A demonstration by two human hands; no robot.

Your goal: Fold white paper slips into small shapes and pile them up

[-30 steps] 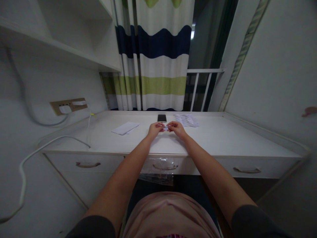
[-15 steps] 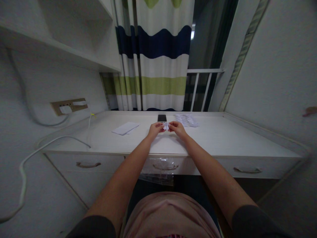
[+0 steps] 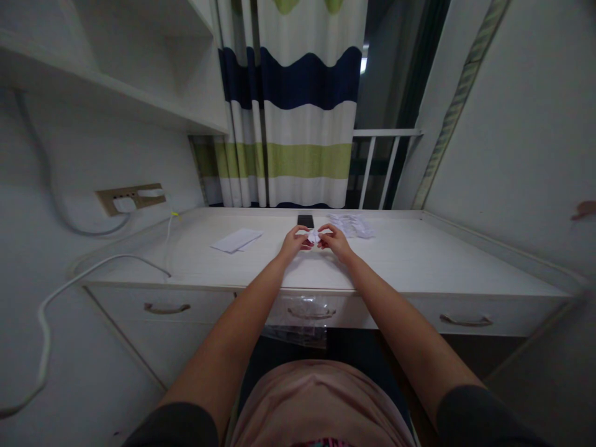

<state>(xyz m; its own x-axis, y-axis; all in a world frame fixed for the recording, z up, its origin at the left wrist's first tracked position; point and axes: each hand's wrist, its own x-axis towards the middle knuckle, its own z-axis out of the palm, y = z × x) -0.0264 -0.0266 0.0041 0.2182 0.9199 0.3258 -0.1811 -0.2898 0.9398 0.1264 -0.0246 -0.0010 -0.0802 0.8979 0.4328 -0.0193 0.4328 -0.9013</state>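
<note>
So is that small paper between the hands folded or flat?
Folded: the small paper shows angled creases, pinched between left hand and right hand.

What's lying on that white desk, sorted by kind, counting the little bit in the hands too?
Small folded paper piece, pinched between left hand and right hand: 1
Flat white paper sheets, lying left of the hands: 1 stack
Dark phone, beyond the hands: 1
Heap of small white pieces, far right of the phone: 1, too blurred to count singly
Total: 4
</note>
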